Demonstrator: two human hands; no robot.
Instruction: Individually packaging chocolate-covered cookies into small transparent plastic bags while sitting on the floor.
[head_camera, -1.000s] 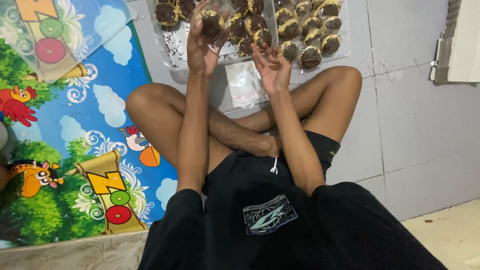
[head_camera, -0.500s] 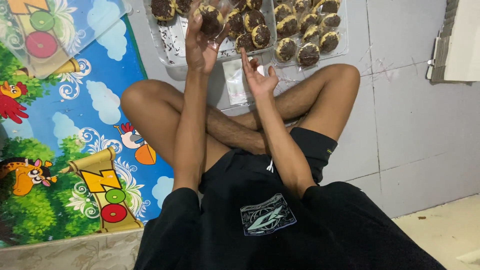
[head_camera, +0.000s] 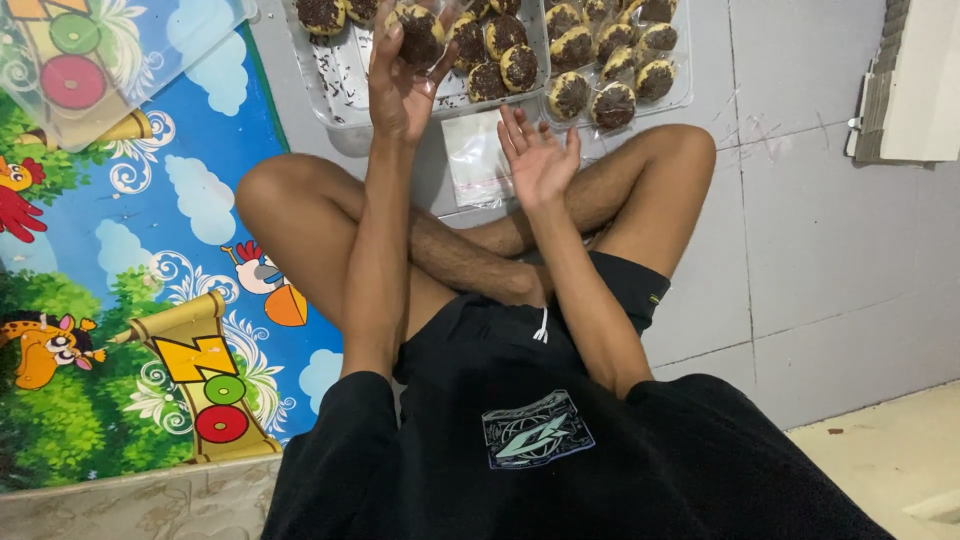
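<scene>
A: Left hand (head_camera: 400, 85) is up over the near edge of the left tray (head_camera: 335, 85), fingers closed round one cookie (head_camera: 420, 35) that looks already bagged in clear film.

B: Right hand (head_camera: 540, 160)?

A: Open, palm up, empty, just by the flat pouches (head_camera: 478, 158) on the floor at the trays' near edge.

B: Tip?

A: I'd grip by the film, not the topping, and keep it clear of the cookies in the right tray (head_camera: 680, 95).

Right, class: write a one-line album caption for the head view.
Cross-legged on tile, left hand lifts a chocolate-topped pastry above clear trays; right hand open.
</scene>
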